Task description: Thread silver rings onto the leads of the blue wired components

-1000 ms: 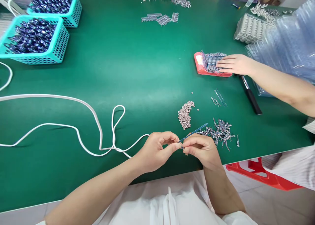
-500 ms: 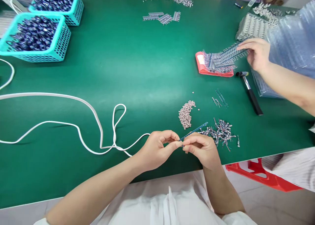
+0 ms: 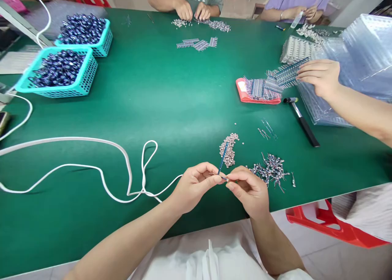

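My left hand point(image 3: 197, 188) is closed, pinching a narrow blue circuit-board strip point(image 3: 223, 158) that now points up and away from me. A small component with thin wire leads point(image 3: 225, 179) bridges the gap between my fingertips. My right hand point(image 3: 250, 192) is closed too, thumb and forefinger pinched at that component's end; its exact shape is too small to make out. Just beyond the strip lies a pile of small round metallic pieces point(image 3: 229, 149). To the right of my right hand is a heap of small components with leads point(image 3: 271, 168).
A co-worker's hand point(image 3: 320, 77) holds assembled strips over a red band point(image 3: 259, 98). A hammer point(image 3: 301, 122), clear plastic trays point(image 3: 361, 63), a white cable point(image 3: 101, 167) and turquoise baskets point(image 3: 92, 63) of dark shiny parts lie around. Two people work across the green table point(image 3: 147, 96).
The blue strip has swung from pointing right to pointing nearly straight away from me. My head view has tilted up, and the co-worker's hand has lifted a strip slightly.
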Demonstrator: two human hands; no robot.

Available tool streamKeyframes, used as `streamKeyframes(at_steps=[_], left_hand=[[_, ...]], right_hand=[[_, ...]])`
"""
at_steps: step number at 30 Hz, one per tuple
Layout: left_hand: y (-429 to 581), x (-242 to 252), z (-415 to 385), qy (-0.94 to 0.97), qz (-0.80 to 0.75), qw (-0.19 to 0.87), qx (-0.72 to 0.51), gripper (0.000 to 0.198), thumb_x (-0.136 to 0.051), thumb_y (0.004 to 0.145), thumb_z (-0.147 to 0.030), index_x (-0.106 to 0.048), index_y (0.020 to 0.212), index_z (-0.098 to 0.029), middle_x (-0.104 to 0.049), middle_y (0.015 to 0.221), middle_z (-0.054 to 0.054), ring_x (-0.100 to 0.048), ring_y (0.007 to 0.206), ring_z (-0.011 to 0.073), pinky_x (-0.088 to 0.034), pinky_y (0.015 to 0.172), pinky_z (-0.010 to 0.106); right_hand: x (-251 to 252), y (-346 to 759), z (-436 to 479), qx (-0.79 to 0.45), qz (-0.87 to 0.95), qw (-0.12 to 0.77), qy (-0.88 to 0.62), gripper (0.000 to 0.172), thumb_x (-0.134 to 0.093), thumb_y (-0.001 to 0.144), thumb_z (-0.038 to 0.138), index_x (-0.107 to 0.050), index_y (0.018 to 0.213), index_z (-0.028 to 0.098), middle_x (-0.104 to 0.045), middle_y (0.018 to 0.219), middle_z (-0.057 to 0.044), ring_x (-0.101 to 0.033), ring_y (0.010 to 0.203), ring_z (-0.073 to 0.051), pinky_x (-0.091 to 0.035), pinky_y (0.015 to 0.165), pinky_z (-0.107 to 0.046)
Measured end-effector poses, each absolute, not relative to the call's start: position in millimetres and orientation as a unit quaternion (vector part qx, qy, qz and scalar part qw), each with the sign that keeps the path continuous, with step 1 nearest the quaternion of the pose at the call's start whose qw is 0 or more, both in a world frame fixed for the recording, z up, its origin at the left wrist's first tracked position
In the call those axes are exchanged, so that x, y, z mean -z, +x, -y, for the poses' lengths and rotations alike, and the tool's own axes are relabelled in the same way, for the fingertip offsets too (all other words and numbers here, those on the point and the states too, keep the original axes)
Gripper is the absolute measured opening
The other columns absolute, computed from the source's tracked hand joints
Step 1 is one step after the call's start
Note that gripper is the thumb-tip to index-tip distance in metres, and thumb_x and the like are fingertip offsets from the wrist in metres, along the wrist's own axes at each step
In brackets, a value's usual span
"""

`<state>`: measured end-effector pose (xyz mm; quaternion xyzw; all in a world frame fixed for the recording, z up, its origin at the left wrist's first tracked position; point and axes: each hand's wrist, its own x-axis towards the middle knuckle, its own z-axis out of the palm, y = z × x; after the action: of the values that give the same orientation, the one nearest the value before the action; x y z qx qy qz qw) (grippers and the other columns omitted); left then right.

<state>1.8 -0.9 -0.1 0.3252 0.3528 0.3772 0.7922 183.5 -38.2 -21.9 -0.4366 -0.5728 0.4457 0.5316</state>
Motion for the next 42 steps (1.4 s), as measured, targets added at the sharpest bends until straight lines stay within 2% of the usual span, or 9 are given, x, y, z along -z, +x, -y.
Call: streamKeyframes(at_steps=[7,15,24,34,39,42], left_hand=[[2.6,4.9,3.3,0.343,-0.347,0.78,-0.392,0.009,-0.08,0.079,-0.021,-0.073,0.08,-0.016,-0.08,0.086,0.002,-0.073,0.081,0.0126,-0.058,0.081,0.024],[5.0,7.8,3.7,0.36,-0.346,0.759,-0.419,0.004,-0.08,0.079,-0.017,-0.076,0.081,-0.018,-0.081,0.087,0.002,-0.074,0.085,0.0131,-0.06,0.08,0.022],[4.8,7.9,3.2,0.379,-0.374,0.741,-0.409,0.008,-0.081,0.078,-0.02,-0.074,0.078,-0.016,-0.08,0.086,0.004,-0.074,0.087,0.0172,-0.061,0.081,0.028],[4.1,4.4,4.3,0.388,-0.393,0.737,-0.39,0.011,-0.08,0.079,-0.025,-0.073,0.081,-0.016,-0.078,0.086,0.005,-0.073,0.085,0.018,-0.059,0.081,0.03],[2.4,5.8,5.7,0.41,-0.405,0.721,-0.384,0.011,-0.078,0.081,-0.026,-0.073,0.083,-0.017,-0.076,0.086,0.004,-0.07,0.084,0.0162,-0.056,0.082,0.027],[1.8,7.2,6.3,0.427,-0.415,0.712,-0.373,0.013,-0.078,0.081,-0.028,-0.073,0.083,-0.016,-0.074,0.084,0.005,-0.068,0.082,0.0168,-0.055,0.081,0.028]], right_hand=[[27.9,183.3,40.8,-0.337,0.631,0.544,-0.437,0.036,-0.066,0.083,0.001,-0.069,0.106,0.029,-0.067,0.085,-0.001,-0.062,0.076,-0.014,-0.051,0.067,-0.029],[26.8,183.4,42.8,-0.27,0.669,0.547,-0.424,0.044,-0.064,0.081,-0.004,-0.067,0.112,0.028,-0.065,0.087,-0.002,-0.062,0.074,-0.014,-0.052,0.066,-0.03],[26.7,182.6,43.8,-0.257,0.668,0.544,-0.437,0.043,-0.064,0.082,-0.001,-0.067,0.113,0.029,-0.066,0.087,-0.002,-0.063,0.073,-0.015,-0.053,0.063,-0.03],[26.2,182.7,44.5,-0.263,0.665,0.537,-0.448,0.038,-0.063,0.084,0.003,-0.067,0.11,0.03,-0.067,0.086,-0.002,-0.063,0.072,-0.016,-0.053,0.063,-0.031],[28.8,181.7,43.6,-0.318,0.636,0.531,-0.461,0.032,-0.067,0.085,0.011,-0.065,0.112,0.028,-0.067,0.088,-0.003,-0.061,0.071,-0.015,-0.053,0.065,-0.031],[28.7,181.9,43.0,-0.338,0.624,0.526,-0.469,0.021,-0.066,0.087,0.015,-0.067,0.105,0.026,-0.067,0.084,-0.003,-0.061,0.071,-0.015,-0.052,0.063,-0.031]])
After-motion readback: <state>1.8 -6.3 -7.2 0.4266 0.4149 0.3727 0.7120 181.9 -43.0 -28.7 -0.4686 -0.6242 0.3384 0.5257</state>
